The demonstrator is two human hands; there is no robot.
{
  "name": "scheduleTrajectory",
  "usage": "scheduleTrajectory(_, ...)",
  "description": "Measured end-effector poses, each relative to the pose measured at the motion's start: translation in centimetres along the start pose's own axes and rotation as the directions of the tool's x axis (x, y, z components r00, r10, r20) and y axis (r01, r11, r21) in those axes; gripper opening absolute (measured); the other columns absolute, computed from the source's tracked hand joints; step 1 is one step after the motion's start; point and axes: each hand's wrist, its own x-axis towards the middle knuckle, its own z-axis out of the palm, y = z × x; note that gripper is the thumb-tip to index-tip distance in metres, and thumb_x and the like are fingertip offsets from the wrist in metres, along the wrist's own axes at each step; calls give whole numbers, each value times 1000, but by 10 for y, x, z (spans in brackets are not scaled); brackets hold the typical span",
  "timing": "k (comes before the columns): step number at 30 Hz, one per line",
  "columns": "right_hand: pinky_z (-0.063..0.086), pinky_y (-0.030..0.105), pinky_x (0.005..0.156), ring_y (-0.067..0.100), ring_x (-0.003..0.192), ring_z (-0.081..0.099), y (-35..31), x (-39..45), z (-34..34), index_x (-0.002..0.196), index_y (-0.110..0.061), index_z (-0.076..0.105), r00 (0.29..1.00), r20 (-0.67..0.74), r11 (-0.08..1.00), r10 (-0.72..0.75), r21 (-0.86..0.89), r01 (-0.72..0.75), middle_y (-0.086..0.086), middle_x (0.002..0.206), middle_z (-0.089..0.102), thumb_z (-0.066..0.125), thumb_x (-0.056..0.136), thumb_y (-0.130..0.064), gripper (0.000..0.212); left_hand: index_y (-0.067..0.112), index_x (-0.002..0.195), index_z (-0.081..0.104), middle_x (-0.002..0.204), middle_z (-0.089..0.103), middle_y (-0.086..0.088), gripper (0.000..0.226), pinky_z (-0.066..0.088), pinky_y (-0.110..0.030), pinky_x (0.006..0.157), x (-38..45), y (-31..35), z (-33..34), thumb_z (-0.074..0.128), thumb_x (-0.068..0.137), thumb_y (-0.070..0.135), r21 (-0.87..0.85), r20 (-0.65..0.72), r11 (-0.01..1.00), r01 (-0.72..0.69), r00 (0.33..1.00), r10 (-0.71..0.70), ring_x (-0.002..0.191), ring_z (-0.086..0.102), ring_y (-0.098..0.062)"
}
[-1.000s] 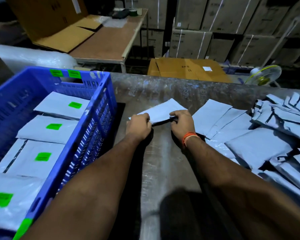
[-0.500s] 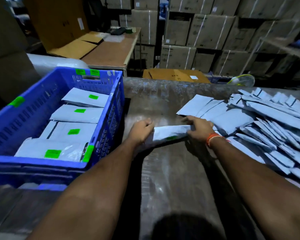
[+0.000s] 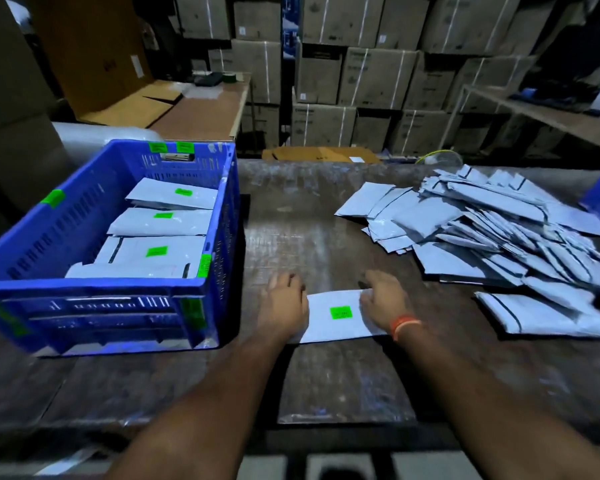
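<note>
The left hand (image 3: pixel 284 303) and right hand (image 3: pixel 383 299) lie palm down with relaxed fingers on the two ends of a white packet (image 3: pixel 340 330), pressing rather than gripping it. The packet lies flat on the surface (image 3: pixel 309 237), its green sticker (image 3: pixel 341 312) facing up between the hands. Left of it stands a blue crate (image 3: pixel 94 287) holding similar stickered packets, and a loose pile of packets (image 3: pixel 499 230) lies to the right.

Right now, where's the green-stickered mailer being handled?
Head view, centre: the mailer lies flat on the table, left hand on its left end and right hand on its right end, between the blue crate at left and the mailer pile at right.
</note>
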Motion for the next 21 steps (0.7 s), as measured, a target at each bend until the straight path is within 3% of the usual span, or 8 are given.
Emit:
scheduleTrajectory(3, 29, 41, 117, 25, 147, 26, -6, -27, 22, 152, -23, 37, 997, 17, 993, -81, -82, 82, 5, 159, 32, 49, 94, -30, 60, 19, 140, 47, 152, 39, -5, 51, 32, -46, 114, -26, 13, 14, 37, 94, 38, 62, -10, 983, -174, 984, 175, 146, 29, -27)
scheduleTrajectory(6, 23, 41, 116, 21, 153, 9, -6, -43, 37, 157, -26, 21, 991, 74, 973, -108, -198, 121, 2, 166, 13, 21, 94, -44, 66, 13, 153, 33, 163, 25, -11, 60, 23, -51, 120, -42, 23, 29, 30, 100, 40, 80, 80, 983, -167, 984, 160, 152, 15, -35)
scheduleTrajectory(9, 22, 44, 117, 20, 153, 9, -3, -49, 43, 157, -28, 20, 987, 78, 968, -142, -198, 155, 0, 166, 13, 5, 93, -51, 70, 15, 158, 26, 167, 18, -8, 66, 19, -51, 121, -46, 27, 33, 18, 99, 45, 103, 128, 983, -151, 982, 138, 154, 10, -33)
scheduleTrajectory(15, 19, 45, 117, 16, 153, 2, 20, -47, 35, 158, -36, 7, 994, 88, 968, -59, -238, 79, -7, 167, 4, -5, 89, -61, 75, 26, 160, 18, 169, 10, -3, 67, 11, -48, 124, -37, 9, 28, 10, 98, 50, 133, 147, 988, -75, 988, 55, 155, 7, -28)
scheduleTrajectory(19, 14, 47, 119, 23, 153, 1, 31, -43, 28, 159, -31, 8, 994, 99, 965, 43, -261, -15, 0, 167, 3, 13, 101, -54, 62, 21, 161, 12, 169, 3, -12, 63, 7, -51, 124, -36, 4, 22, 21, 103, 45, 164, 152, 982, 97, 981, -122, 154, -1, -37)
scheduleTrajectory(21, 12, 47, 120, 23, 154, -2, 26, -38, 24, 159, -28, 8, 996, 50, 969, 67, -242, -53, 3, 167, 1, 17, 103, -50, 61, 15, 160, 16, 168, 3, -16, 64, 6, -51, 124, -37, 15, 17, 26, 103, 42, 163, 86, 981, 102, 989, -117, 154, -3, -39)
